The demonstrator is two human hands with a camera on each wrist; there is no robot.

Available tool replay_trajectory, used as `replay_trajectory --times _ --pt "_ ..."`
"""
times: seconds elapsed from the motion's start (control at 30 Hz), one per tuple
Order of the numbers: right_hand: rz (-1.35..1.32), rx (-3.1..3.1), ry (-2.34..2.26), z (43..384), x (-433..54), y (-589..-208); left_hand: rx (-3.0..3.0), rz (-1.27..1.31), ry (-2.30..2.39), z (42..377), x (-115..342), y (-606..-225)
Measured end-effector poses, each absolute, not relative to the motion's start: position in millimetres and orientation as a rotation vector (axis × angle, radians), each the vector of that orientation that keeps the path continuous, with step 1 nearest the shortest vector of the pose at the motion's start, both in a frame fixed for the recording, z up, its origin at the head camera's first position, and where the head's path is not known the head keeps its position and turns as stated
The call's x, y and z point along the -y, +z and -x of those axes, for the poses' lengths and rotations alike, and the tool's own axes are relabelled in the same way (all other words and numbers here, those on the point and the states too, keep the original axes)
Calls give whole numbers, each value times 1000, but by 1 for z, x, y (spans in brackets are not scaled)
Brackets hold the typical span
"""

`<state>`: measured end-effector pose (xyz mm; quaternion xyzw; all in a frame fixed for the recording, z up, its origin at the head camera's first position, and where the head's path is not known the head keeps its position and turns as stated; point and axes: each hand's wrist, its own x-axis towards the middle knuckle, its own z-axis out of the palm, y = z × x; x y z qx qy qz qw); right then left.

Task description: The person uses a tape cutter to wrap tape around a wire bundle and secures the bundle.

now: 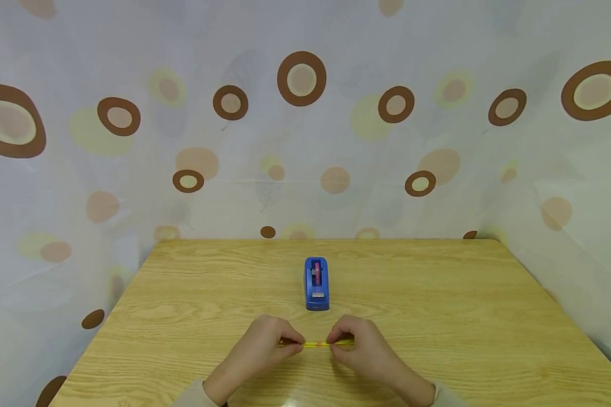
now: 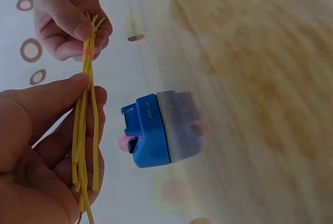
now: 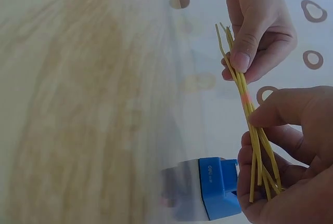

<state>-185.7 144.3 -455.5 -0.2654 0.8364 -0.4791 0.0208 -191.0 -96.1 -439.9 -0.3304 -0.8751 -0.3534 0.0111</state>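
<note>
A thin bundle of yellow, wire-like strands (image 1: 310,344) runs between both hands, held above the table. An orange-pink band (image 2: 88,53) of tape wraps round its middle. My left hand (image 1: 265,342) pinches the bundle to the left of the band between thumb and fingers. On the other side, my right hand (image 1: 360,346) pinches it the same way. In the wrist views the loose strand ends (image 3: 260,167) fan out slightly past the fingers. Just beyond the hands stands a blue tape dispenser (image 1: 317,302) with a pink roll (image 1: 317,273) in it, touched by neither hand.
The wood-grain table (image 1: 438,294) spreads out on both sides of the hands. A pale curtain-like sheet (image 1: 305,141) with brown rings and spots stands behind the table and along its sides.
</note>
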Motion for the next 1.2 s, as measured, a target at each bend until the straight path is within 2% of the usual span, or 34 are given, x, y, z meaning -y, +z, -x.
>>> replay_trajectory --times 0.63,1.2 --pt "745 -2577 -1286 188 -144 -462 2940 1060 -1038 196 95 -449" --pt "850 -2555 -1112 190 -148 -468 3003 1140 -917 193 89 -457"
